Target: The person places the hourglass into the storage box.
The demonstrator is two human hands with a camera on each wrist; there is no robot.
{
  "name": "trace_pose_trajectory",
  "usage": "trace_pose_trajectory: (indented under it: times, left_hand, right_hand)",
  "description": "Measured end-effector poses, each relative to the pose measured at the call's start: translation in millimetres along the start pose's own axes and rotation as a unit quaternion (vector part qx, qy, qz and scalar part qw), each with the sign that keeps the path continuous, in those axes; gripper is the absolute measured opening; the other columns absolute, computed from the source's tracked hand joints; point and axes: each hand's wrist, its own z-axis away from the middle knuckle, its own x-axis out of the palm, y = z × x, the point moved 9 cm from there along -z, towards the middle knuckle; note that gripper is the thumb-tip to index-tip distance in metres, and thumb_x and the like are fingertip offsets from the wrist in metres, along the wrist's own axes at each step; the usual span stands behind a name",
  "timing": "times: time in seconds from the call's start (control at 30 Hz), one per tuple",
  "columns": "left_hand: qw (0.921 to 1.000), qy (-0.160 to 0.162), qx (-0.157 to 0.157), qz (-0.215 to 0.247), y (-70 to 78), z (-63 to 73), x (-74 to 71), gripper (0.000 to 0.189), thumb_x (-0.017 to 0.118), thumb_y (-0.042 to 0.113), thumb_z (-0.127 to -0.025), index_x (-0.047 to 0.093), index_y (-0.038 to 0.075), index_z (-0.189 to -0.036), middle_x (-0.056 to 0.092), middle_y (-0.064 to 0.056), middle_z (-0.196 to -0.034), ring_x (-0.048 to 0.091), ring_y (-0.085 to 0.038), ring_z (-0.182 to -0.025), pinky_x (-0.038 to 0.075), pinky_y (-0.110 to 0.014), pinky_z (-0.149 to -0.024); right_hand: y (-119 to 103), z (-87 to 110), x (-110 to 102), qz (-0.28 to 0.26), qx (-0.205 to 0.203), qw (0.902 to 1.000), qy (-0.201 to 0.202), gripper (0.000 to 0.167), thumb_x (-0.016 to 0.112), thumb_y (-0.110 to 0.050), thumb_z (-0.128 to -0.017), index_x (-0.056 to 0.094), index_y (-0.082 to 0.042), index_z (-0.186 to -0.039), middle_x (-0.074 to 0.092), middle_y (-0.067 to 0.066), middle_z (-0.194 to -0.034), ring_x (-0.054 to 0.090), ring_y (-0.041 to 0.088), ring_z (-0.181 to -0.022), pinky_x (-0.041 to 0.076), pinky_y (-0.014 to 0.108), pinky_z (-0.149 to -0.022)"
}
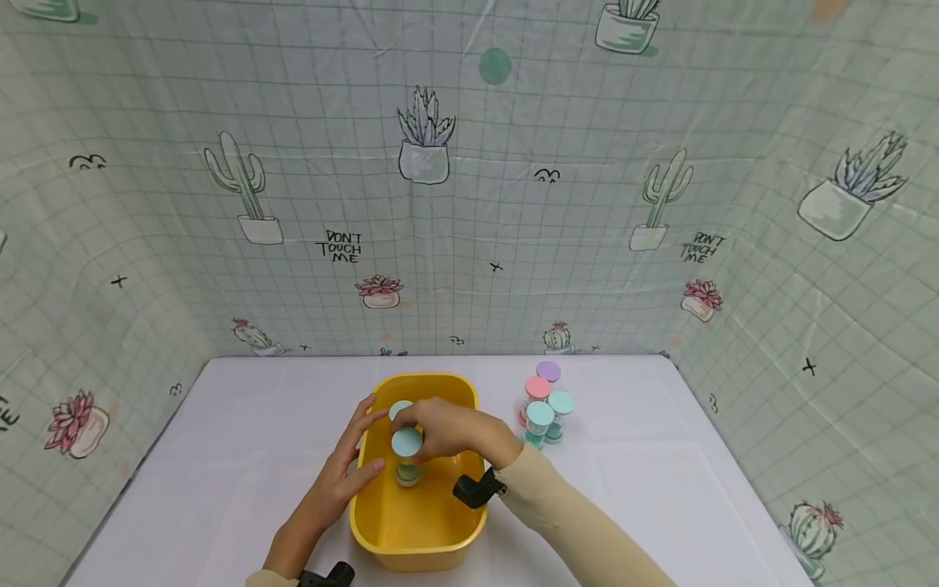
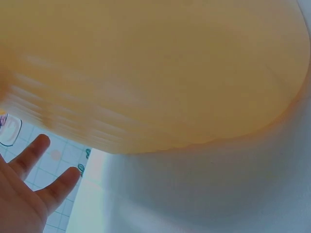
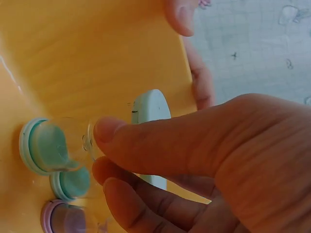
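A sand timer [image 1: 407, 442] with pale blue-green caps, a clear bulb and green sand stands upright inside the yellow bin [image 1: 418, 534]. My right hand [image 1: 449, 425] pinches it between thumb and fingers; whether its base touches the bin floor, I cannot tell. Behind it in the bin is another pale blue-capped timer [image 1: 399, 408], partly covered by the hand. The right wrist view also shows a purple-capped timer [image 3: 65, 216] there. At the bin's left rim rests my left hand [image 1: 341, 473], fingers spread and fairly straight, with index finger and thumb tips over the edge.
Right of the bin several more sand timers stand close together on the white table [image 1: 249, 456]: a purple one [image 1: 548, 372], a pink one [image 1: 538, 387] and blue-green ones [image 1: 540, 417]. A patterned cloth [image 1: 455, 228] hangs behind the table and at both sides.
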Motion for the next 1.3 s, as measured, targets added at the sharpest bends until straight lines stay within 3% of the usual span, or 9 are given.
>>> trace_pose_trajectory:
  times: [0.57, 0.87, 1.13, 1.3]
  left_hand:
    - [0.9999, 0.0, 0.003, -0.014, 3.1, -1.4, -2.4, 0.057, 0.053, 0.015, -0.099, 0.041, 0.012, -0.154, 0.012, -0.016, -0.173, 0.012, -0.058, -0.151, 0.03, -0.086, -0.096]
    - [0.9999, -0.006, -0.003, -0.011, -3.0, 0.3, 0.3, 0.057, 0.052, 0.014, -0.1, 0.039, 0.011, -0.155, 0.01, -0.016, -0.173, 0.011, -0.058, -0.152, 0.028, -0.087, -0.096]
    - [0.9999, -0.005, -0.004, -0.015, -3.3, -0.1, 0.5, 0.057, 0.052, 0.015, -0.1, 0.038, 0.004, -0.155, 0.01, -0.016, -0.173, 0.011, -0.058, -0.152, 0.028, -0.087, -0.096]
    - [0.9999, -0.003, -0.005, -0.016, -3.5, 1.1, 0.2, 0.057, 0.052, 0.014, -0.1, 0.039, 0.01, -0.155, 0.011, -0.016, -0.173, 0.011, -0.058, -0.152, 0.029, -0.087, -0.096]
  right_hand:
    - [-3, -11.2, 13, 0.038, -0.02, 0.9981, -0.044, 0.04, 0.082, -0.005, -0.086, 0.072, -0.021, -0.123, 0.071, -0.005, -0.124, 0.063, 0.007, -0.108, 0.051, 0.023, -0.101]
    - [-4, -11.2, 14, 0.062, 0.005, 0.9971, -0.044, 0.039, 0.082, -0.01, -0.088, 0.072, -0.022, -0.123, 0.071, -0.005, -0.125, 0.063, 0.009, -0.108, 0.052, 0.024, -0.098]
    - [-5, -10.8, 12, 0.072, 0.002, 0.9968, -0.035, 0.041, 0.083, -0.01, -0.086, 0.072, -0.023, -0.124, 0.071, -0.004, -0.125, 0.064, 0.01, -0.107, 0.053, 0.024, -0.096]
    - [-9, -10.3, 12, 0.097, -0.006, 0.9943, -0.043, 0.043, 0.083, -0.013, -0.087, 0.071, -0.022, -0.127, 0.071, -0.005, -0.126, 0.064, 0.011, -0.109, 0.053, 0.024, -0.096]
